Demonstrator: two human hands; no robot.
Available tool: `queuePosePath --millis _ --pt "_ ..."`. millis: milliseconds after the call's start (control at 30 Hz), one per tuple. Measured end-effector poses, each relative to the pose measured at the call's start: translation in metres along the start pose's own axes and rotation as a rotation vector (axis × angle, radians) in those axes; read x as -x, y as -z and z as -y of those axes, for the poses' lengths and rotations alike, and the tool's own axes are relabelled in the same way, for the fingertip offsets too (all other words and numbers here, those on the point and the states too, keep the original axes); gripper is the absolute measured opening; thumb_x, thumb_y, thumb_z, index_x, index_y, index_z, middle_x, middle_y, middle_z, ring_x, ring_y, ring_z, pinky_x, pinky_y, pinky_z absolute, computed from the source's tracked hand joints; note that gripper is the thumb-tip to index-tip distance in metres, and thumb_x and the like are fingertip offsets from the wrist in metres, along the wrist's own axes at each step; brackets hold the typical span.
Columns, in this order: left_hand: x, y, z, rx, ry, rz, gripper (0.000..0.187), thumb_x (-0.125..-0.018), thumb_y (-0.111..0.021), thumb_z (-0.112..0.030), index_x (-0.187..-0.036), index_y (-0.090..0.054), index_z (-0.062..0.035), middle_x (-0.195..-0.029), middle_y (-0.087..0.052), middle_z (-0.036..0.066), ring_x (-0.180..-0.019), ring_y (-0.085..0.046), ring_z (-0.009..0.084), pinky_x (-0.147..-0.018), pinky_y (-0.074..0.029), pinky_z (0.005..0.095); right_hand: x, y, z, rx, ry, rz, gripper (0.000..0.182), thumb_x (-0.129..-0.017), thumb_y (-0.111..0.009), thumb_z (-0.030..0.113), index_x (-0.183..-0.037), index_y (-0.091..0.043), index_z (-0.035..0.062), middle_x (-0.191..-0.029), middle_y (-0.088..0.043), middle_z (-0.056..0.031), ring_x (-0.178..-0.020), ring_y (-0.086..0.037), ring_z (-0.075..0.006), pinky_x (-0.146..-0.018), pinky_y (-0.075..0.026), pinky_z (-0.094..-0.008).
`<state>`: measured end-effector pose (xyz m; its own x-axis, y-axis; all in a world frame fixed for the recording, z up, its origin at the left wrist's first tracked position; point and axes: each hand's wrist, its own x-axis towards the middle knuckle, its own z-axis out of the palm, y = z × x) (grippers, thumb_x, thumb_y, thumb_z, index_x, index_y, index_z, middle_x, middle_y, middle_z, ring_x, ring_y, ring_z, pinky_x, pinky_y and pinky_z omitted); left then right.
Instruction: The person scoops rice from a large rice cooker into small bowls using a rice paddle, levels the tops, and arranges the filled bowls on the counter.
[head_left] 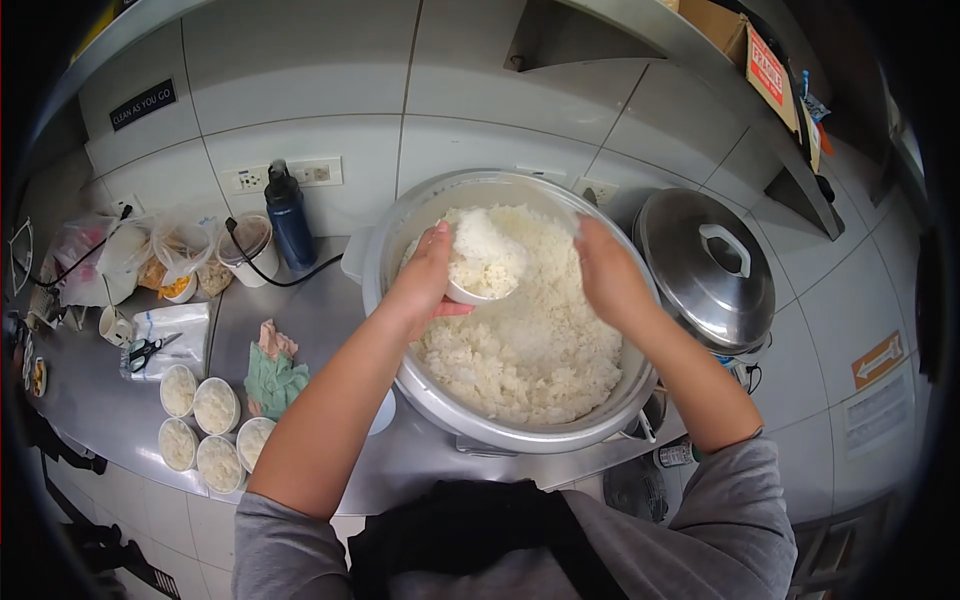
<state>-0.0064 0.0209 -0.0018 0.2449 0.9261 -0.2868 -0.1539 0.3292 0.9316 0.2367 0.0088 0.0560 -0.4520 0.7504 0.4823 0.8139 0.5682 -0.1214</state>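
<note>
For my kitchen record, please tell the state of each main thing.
Large round silver metal pot: open, holding rice.
Round white cup in left hand: heaped with rice.
Small round white cups: rice-filled, uncovered.
Round silver metal lid: handle up.
Blue cylindrical bottle: upright, capped.

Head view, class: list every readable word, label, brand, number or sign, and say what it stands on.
"CLEAN AS YOU GO": black sign on the tiled wall.
"FRAGILE": red label on a cardboard box; its smaller print is illegible.
Orange sign: an arrow, no legible words.
White sheet below it: too blurred to read.
</note>
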Motion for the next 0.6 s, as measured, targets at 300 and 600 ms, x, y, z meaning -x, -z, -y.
queuePosePath --millis 300,600 --pt "0.006 -0.001 -0.006 -0.034 -0.165 -0.074 0.068 -0.098 -0.026 -0.064 -0.15 -0.023 -0.0198 -0.135 -0.05 0.01 -0.108 -0.062 0.0227 -0.078 -0.058 0.0344 0.024 -0.066 -0.015 0.021 -0.365 0.941 0.043 -0.1 -0.039 0.034 -0.104 -0.065 0.0001 -0.102 -0.067 -0.0211 -0.098 -0.063 -0.0365 -0.086 -0.048 -0.0459" --pt "0.011 -0.003 -0.009 0.007 -0.217 -0.093 0.061 -0.1 -0.027 -0.059 -0.148 -0.027 -0.0216 -0.147 -0.038 0.01 -0.129 -0.045 0.0272 -0.083 -0.057 0.0433 0.038 -0.006 -0.005 -0.253 -0.444 1.225 0.057 -0.099 -0.042 0.05 -0.086 -0.066 0.0 -0.072 -0.062 -0.0105 -0.072 -0.059 -0.0236 -0.074 -0.047 -0.0367"
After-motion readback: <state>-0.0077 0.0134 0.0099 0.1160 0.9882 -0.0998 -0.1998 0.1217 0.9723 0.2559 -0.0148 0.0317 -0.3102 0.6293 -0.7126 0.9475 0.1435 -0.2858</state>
